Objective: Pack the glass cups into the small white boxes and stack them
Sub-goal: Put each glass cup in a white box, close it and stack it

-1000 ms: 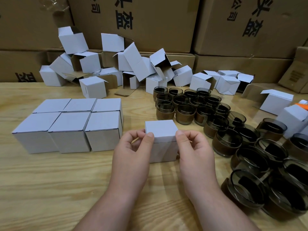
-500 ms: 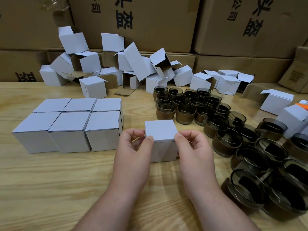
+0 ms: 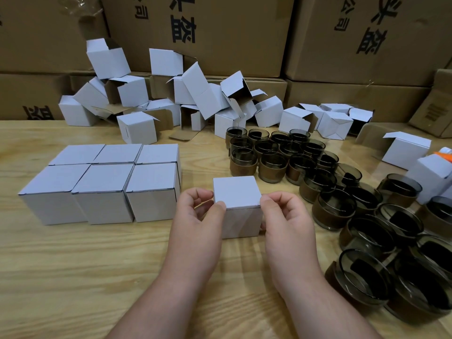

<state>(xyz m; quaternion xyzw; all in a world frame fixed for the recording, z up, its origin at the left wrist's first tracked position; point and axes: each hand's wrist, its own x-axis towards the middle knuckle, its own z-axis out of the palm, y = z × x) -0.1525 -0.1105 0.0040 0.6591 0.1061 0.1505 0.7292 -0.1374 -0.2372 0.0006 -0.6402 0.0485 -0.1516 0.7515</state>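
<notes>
Your left hand (image 3: 195,216) and your right hand (image 3: 288,216) both hold the closed white box (image 3: 238,206) that sits on the wooden table (image 3: 73,277) between them. Each thumb tip presses a near top corner of the box, and the curled fingers of each hand wrap toward its side wall; on the left you can see the fingertips bent in beside the box, though whether they touch it cannot be told. The box stands upright, lid shut flat, its top and front face plain white with no print.

Just beyond your left hand, a block of packed white boxes (image 3: 102,182) stands in two rows of three, all closed and pressed against each other. Beyond and beside your right hand, the smoky glass cups (image 3: 335,209) crowd the table, dark-tinted with a brown band low on each wall, running from a tight cluster past the held box to larger ones close by your right wrist.

Farther out from both hands lies a heap of empty white boxes (image 3: 210,99), many with flaps open and brown insides showing. Behind it, brown cartons (image 3: 232,33) form a wall; they carry black Chinese characters, seen upside down and partly cropped.
</notes>
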